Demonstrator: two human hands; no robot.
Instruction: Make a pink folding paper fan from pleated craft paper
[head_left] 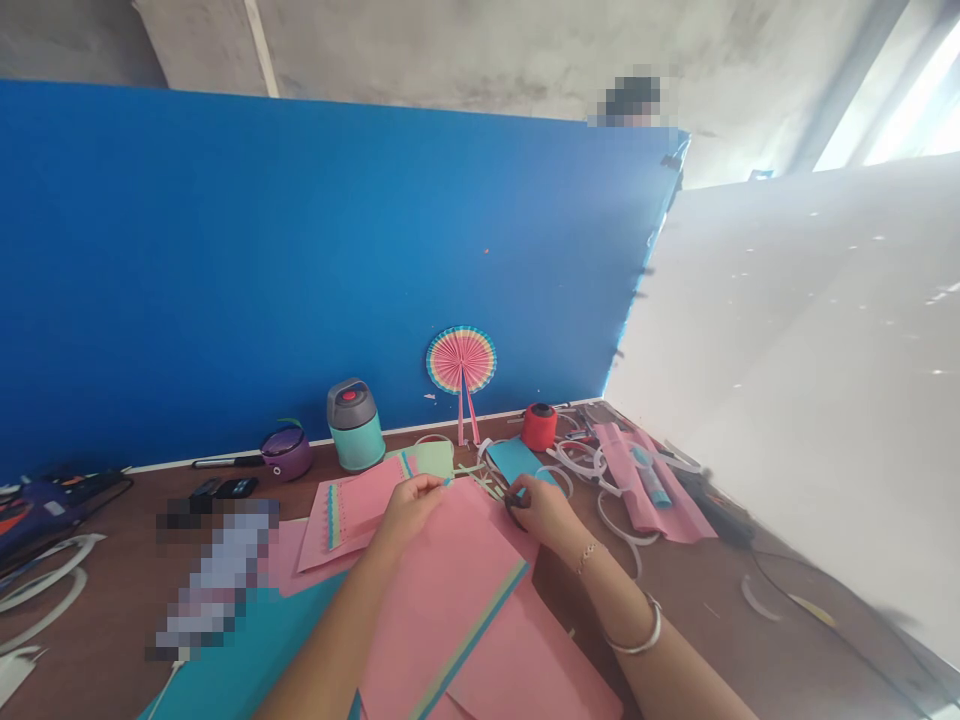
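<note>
My left hand [411,508] is closed at the top corner of a large pink paper sheet [442,580], with a bit of blue showing at its fingertips. A yellow and blue striped band runs along the sheet's lower right edge. My right hand [546,512] is closed around the dark handles of scissors [514,506], just right of the sheet. The scissors' blades are hard to make out. More pink paper [536,650] lies underneath. To the left sit pink sheets with a scalloped striped edge [352,515].
A round pleated paper fan [461,362] stands against the blue partition [262,250]. Behind the papers are a teal flask [357,428], a purple pot [286,455] and a red container [539,428]. White strips [581,460] and pink wrapping [645,490] lie right. A person's head shows above the partition.
</note>
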